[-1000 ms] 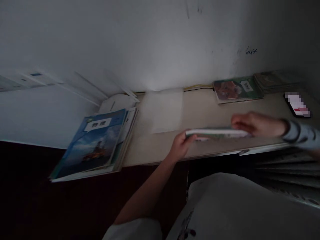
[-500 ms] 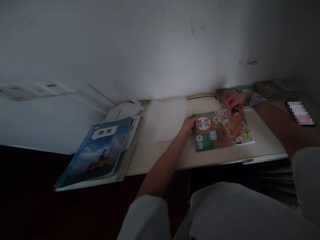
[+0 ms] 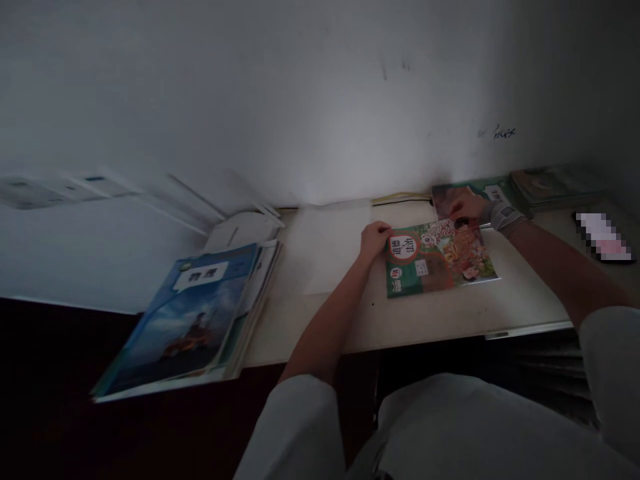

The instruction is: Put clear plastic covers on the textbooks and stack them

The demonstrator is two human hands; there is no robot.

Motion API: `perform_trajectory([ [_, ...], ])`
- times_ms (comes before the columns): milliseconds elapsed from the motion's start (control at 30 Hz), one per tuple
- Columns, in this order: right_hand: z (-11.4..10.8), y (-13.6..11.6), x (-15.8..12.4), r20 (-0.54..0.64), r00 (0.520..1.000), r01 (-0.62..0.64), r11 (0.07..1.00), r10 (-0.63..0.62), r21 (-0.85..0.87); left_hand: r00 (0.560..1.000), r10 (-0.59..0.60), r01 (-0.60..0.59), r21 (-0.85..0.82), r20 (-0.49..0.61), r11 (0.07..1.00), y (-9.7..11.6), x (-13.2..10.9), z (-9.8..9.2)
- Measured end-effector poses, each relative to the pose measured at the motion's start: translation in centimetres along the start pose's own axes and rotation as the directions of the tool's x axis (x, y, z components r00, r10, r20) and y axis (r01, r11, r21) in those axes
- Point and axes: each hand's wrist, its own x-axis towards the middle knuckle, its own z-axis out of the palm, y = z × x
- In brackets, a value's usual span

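A textbook (image 3: 425, 267) with a green and colourful illustrated cover lies on the white desk, its lower right edge shiny. My left hand (image 3: 376, 240) pinches its far left corner between thumb and fingers. At the far edge of the same textbook, my right hand (image 3: 469, 205) has its fingers pressed together; a band circles that wrist. Behind the right hand, against the wall, lies another book (image 3: 495, 192) with a green and dark cover, partly hidden by the hand.
A stack of books with a blue physics textbook (image 3: 185, 327) on top overhangs the desk's left end. A pale sheet (image 3: 325, 247) lies mid-desk. More books (image 3: 555, 183) and a phone (image 3: 603, 237) are at the right. A cable (image 3: 400, 198) runs along the wall.
My left hand has slid up along the textbook's left edge to its far corner. The textbook has shifted slightly left. My right hand stays at the far edge; the view has tilted a little.
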Motion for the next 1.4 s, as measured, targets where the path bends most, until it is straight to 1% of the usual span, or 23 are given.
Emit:
perform_trajectory([
  [133, 0.0, -0.5, -0.5, -0.059, 0.998, 0.003, 1.000, -0.004, -0.011, 0.999, 0.043, -0.042, 0.044, -0.018, 0.998, 0.9, 0.3, -0.3],
  [200, -0.6, -1.3, -1.1, -0.103, 0.995, 0.004, 1.000, -0.006, -0.017, 0.997, 0.066, -0.064, 0.042, -0.034, 0.997, 1.8, 0.5, -1.1],
  [267, -1.5, -2.3, -2.6, -0.159, 0.987, 0.008, 1.000, -0.012, -0.025, 0.992, 0.107, -0.105, 0.029, -0.060, 0.994, 3.1, 0.1, -2.4],
  [333, -2.4, -3.7, -5.5, -0.252, 0.967, 0.034, 0.998, -0.047, -0.055, 0.975, 0.204, -0.203, 0.020, -0.087, 0.979, 4.6, -1.3, -4.4],
  [367, -2.7, -4.4, -7.4, -0.340, 0.935, 0.070, 0.991, -0.104, -0.111, 0.955, 0.278, -0.276, 0.029, -0.106, 0.961, 5.3, -2.6, -5.5],
  [433, -2.4, -5.6, -12.0, -0.395, 0.900, 0.123, 0.978, -0.182, -0.170, 0.894, 0.427, -0.417, 0.101, -0.136, 0.903, 6.4, -6.2, -7.4],
  [467, -1.8, -6.1, -14.4, -0.425, 0.860, 0.185, 0.949, -0.282, -0.255, 0.855, 0.495, -0.472, 0.164, -0.156, 0.866, 6.6, -8.5, -8.2],
  [533, 0.5, -6.4, -18.9, -0.502, 0.761, 0.215, 0.890, -0.411, -0.403, 0.778, 0.622, -0.582, 0.272, -0.088, 0.766, 6.4, -13.4, -8.7],
  [567, 2.2, -6.3, -20.8, -0.511, 0.768, 0.169, 0.891, -0.386, -0.421, 0.728, 0.684, -0.644, 0.301, -0.040, 0.703, 5.8, -15.8, -8.5],
  [600, 4.0, -5.9, -22.5, -0.486, 0.782, 0.171, 0.883, -0.391, -0.437, 0.677, 0.736, -0.697, 0.313, -0.007, 0.644, 5.0, -18.0, -8.0],
  [633, 6.1, -5.4, -23.7, -0.422, 0.806, 0.212, 0.867, -0.416, -0.451, 0.648, 0.761, -0.721, 0.329, 0.008, 0.610, 4.0, -19.8, -7.3],
  [667, 8.1, -4.6, -24.7, -0.366, 0.819, 0.256, 0.851, -0.443, -0.458, 0.634, 0.773, -0.728, 0.351, 0.018, 0.589, 2.9, -21.4, -6.4],
  [700, 10.1, -3.9, -25.3, -0.324, 0.825, 0.287, 0.837, -0.463, -0.466, 0.632, 0.774, -0.725, 0.377, 0.033, 0.577, 1.8, -22.6, -5.5],
  [767, 13.3, -2.4, -25.9, -0.319, 0.806, 0.319, 0.820, -0.499, -0.476, 0.663, 0.746, -0.698, 0.413, 0.064, 0.585, -0.2, -24.0, -3.8],
  [800, 14.5, -1.9, -26.0, -0.342, 0.795, 0.315, 0.824, -0.500, -0.472, 0.685, 0.724, -0.681, 0.420, 0.079, 0.600, -0.9, -24.4, -3.1],
  [867, 15.9, -1.4, -26.0, -0.416, 0.783, 0.280, 0.859, -0.463, -0.429, 0.730, 0.678, -0.646, 0.418, 0.092, 0.639, -1.8, -24.7, -2.2],
  [933, 16.1, -1.6, -25.8, -0.491, 0.788, 0.227, 0.916, -0.372, -0.329, 0.760, 0.645, -0.614, 0.411, 0.078, 0.674, -1.9, -24.8, -1.7],
  [1000, 15.6, -2.1, -25.5, -0.532, 0.800, 0.203, 0.960, -0.277, -0.195, 0.785, 0.618, -0.581, 0.403, 0.047, 0.707, -1.6, -24.8, -1.4],
  [1067, 15.0, -2.4, -25.0, -0.522, 0.827, 0.195, 0.978, -0.207, -0.079, 0.806, 0.592, -0.547, 0.392, 0.006, 0.740, -1.2, -24.8, -1.2],
  [1133, 14.4, -2.6, -24.3, -0.478, 0.866, 0.147, 0.989, -0.143, -0.030, 0.829, 0.558, -0.499, 0.391, -0.044, 0.773, -0.8, -24.6, -0.9],
  [1200, 14.0, -2.6, -23.7, -0.423, 0.903, 0.058, 0.997, -0.078, -0.059, 0.859, 0.507, -0.438, 0.403, -0.075, 0.803, -0.5, -24.4, -0.5],
  [1267, 13.8, -2.7, -23.1, -0.375, 0.927, -0.023, 0.990, -0.032, -0.140, 0.891, 0.446, -0.372, 0.428, -0.082, 0.824, -0.1, -24.2, -0.2],
  [1400, 13.3, -3.7, -22.3, -0.298, 0.954, -0.123, 0.934, 0.019, -0.335, 0.931, 0.359, -0.270, 0.534, -0.067, 0.801, 0.6, -23.8, 0.5],
])
